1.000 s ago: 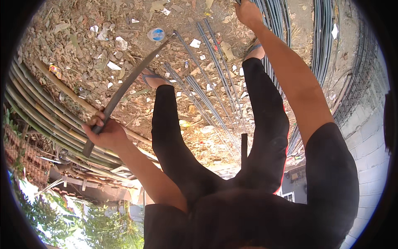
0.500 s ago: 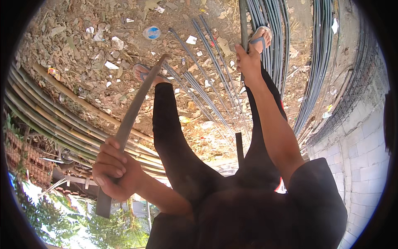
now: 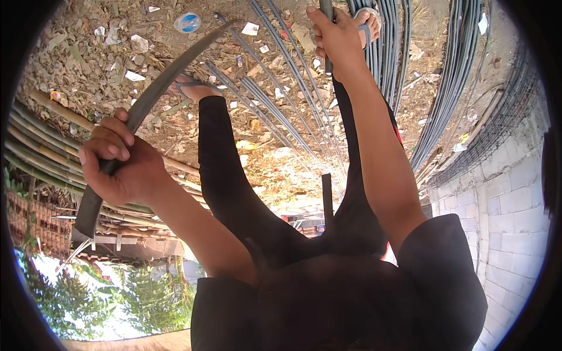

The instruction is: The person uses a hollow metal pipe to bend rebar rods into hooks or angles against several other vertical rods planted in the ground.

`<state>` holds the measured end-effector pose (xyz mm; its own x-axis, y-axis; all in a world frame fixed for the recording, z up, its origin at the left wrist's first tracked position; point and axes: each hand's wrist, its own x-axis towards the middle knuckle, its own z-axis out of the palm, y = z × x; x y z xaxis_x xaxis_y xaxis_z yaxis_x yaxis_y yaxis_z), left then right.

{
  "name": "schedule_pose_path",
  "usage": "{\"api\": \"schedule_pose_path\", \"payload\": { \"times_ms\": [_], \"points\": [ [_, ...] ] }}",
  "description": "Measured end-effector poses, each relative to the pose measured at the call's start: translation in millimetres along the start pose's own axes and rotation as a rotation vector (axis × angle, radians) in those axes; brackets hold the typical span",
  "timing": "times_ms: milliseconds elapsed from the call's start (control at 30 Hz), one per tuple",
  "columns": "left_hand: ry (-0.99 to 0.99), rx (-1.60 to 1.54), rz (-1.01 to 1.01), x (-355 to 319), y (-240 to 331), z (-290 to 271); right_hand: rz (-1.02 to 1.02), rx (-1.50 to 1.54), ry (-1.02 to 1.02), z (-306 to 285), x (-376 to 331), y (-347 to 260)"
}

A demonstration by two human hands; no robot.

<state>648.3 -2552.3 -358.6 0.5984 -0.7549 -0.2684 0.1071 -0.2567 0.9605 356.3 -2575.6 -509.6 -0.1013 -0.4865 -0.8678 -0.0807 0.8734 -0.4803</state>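
Observation:
My left hand [image 3: 126, 158] is closed around a long dark grey bar [image 3: 170, 70], at the left. The bar looks curved here, and its far end narrows to a tip above the littered ground. Its near end sticks out below my fist. Stretched far forward, my right hand [image 3: 342, 44] grips a dark greenish pole [image 3: 326, 8] that runs out of the top of the picture. A short piece of the pole shows below that hand, beside a sandalled foot [image 3: 369, 28]. What kind of tool or part either piece is, I cannot tell.
Bundled steel rods [image 3: 448, 76] lie at the right, with loose rods [image 3: 281, 111] between my legs. Bamboo poles [image 3: 47, 146] are stacked at the left. Wire mesh [image 3: 503, 111] stands by a block wall [image 3: 509, 216]. Dry leaves and litter cover the ground.
My left hand has moved left and forward, with its bar tilting further over. My right hand has reached further forward along with its pole, nearer the picture's top edge.

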Motion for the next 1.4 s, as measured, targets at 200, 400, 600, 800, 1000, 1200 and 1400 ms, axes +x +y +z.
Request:
{"api": "schedule_pose_path", "payload": {
  "times_ms": [200,400,600,800,1000,1200,1400],
  "points": [
    [-0.047,0.002,0.002,13.8,-2.7,2.4,0.110,-0.012,-0.004,1.1,-0.5,-8.3],
    [-0.055,0.020,0.026,19.3,-5.5,9.7,0.094,-0.052,-0.024,1.6,-1.8,-11.6],
    [0.014,-0.012,-0.021,27.9,1.3,-17.3,0.157,0.012,-0.037,9.2,-0.9,-10.5],
    [0.028,-0.069,-0.025,28.3,-5.8,-19.2,0.164,0.002,-0.007,5.6,2.2,-15.4],
    [0.055,-0.040,0.003,24.5,-3.7,-9.2,0.148,0.001,-0.094,9.3,-1.1,-16.1],
    [0.118,-0.072,0.009,22.6,-5.4,0.1,-0.324,-0.546,0.131,1.3,13.0,1.2],
    [0.064,-0.115,0.032,23.3,-7.0,-10.9,-0.460,-0.810,0.270,25.1,86.9,32.9]
  ]
}}
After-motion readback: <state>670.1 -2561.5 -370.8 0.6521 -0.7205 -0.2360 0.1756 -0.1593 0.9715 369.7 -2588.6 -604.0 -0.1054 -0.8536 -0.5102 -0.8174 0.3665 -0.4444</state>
